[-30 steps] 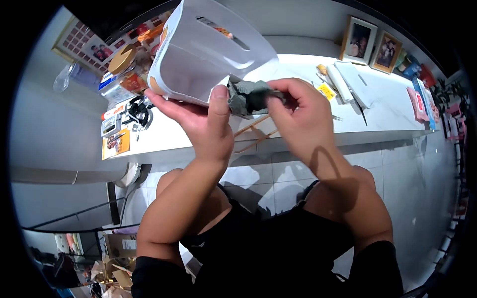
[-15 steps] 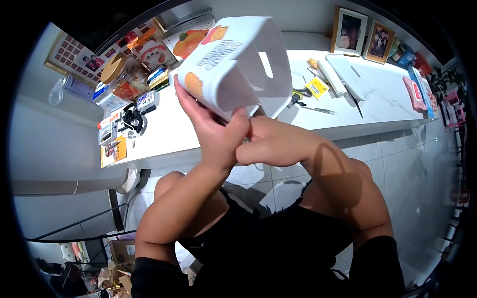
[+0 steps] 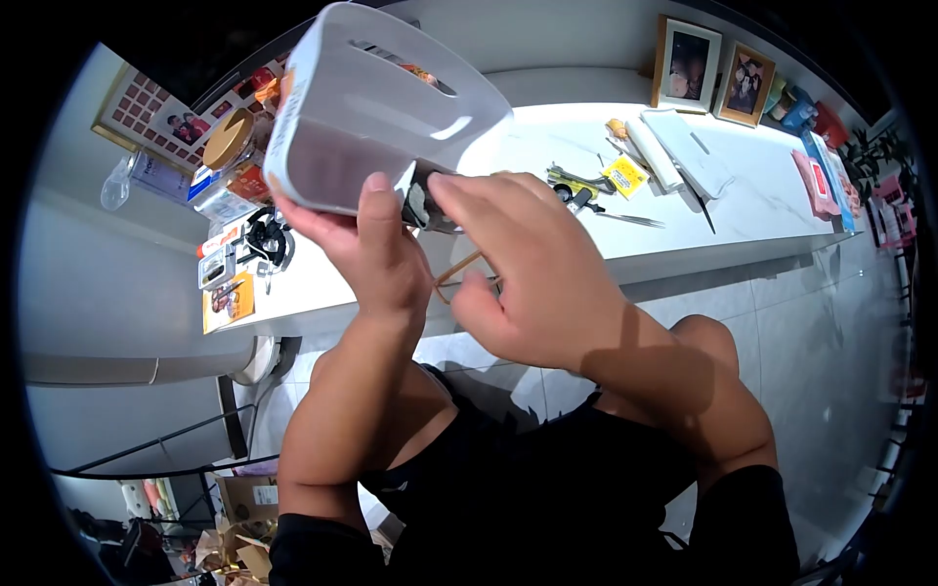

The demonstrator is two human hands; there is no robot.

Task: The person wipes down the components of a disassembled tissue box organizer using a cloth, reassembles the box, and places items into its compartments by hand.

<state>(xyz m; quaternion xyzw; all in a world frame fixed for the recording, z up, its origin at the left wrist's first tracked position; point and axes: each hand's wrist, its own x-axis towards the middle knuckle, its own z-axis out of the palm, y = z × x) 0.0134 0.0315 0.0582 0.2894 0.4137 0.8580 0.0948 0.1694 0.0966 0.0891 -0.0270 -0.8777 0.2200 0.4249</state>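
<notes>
My left hand (image 3: 366,239) is closed round the lower side of a white plastic storage bin (image 3: 337,146), thumb over its near rim. The bin is tilted, with its open inside facing me and a slot cut in the far wall. At its near edge is a small black and grey item (image 3: 418,200), partly hidden. My right hand (image 3: 532,264) has its fingertips against that item and its thumb curled below. A thin tan loop (image 3: 457,269) shows between my hands; I cannot tell what it belongs to.
On the white table (image 3: 547,137) lie green-handled scissors (image 3: 576,181), a yellow packet (image 3: 625,174), tweezers (image 3: 633,218) and a white roll (image 3: 657,151). Picture frames (image 3: 687,63) stand behind. A wooden-lidded jar (image 3: 230,137) and a black cable bundle (image 3: 266,237) are at the left.
The bin has turned so its inside faces me, and moved left and up. My right hand has drawn apart from my left, and the black and grey item and tan loop now show.
</notes>
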